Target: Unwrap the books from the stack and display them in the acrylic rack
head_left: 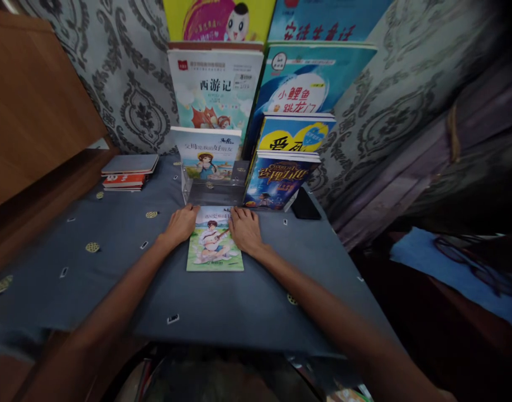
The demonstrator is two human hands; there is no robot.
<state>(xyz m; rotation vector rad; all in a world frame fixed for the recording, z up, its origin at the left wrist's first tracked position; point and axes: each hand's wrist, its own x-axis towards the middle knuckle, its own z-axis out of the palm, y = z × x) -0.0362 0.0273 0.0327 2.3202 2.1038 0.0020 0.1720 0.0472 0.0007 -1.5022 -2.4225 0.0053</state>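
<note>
A green book (214, 245) lies face up on a grey, patterned desk (222, 310), its cover showing a guitar player. The left hand (182, 224) touches its edge at eleven o'clock, the right hand (244, 229) at one. Beyond, upright books (268, 100) rise at twelve; a small book stack (129, 167) sits at ten.

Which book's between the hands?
The guitar-cover book, lying flat between the left hand and right hand; the others are standing books behind or stacked books at left.
</note>
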